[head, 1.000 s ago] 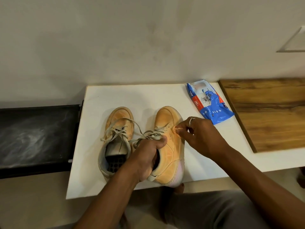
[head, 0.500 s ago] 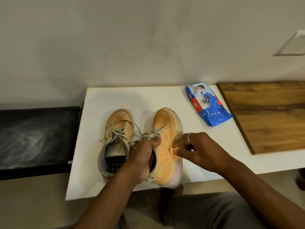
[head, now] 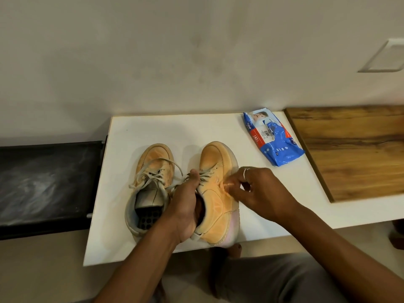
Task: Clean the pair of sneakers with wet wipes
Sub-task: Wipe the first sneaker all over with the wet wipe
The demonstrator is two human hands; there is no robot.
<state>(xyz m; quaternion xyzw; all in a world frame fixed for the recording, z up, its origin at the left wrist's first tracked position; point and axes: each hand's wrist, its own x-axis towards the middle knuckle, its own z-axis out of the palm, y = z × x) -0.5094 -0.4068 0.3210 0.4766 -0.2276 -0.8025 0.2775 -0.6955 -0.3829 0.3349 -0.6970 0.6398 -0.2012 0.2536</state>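
Note:
Two tan sneakers with pale laces stand side by side on a white table (head: 135, 132). The left sneaker (head: 153, 167) sits untouched, its dark insole showing. My left hand (head: 185, 204) grips the right sneaker (head: 218, 202) by its collar, fingers inside the opening and thumb over the laces. My right hand (head: 260, 189), with a ring on one finger, pinches a small crumpled wet wipe (head: 227, 185) against the outer side of that sneaker, near the lace holes. The wipe is mostly hidden by my fingers.
A blue wet wipes pack (head: 271, 138) lies at the table's back right. A wooden board (head: 354, 149) adjoins the table on the right, a black bench (head: 48, 182) on the left. The wall (head: 196, 51) stands right behind. My knee (head: 273, 281) is below the table's front edge.
My right hand with the wipe slid back along the shoe's side, then forward again toward the laces. The left hand keeps the same hold. The view shifted slightly.

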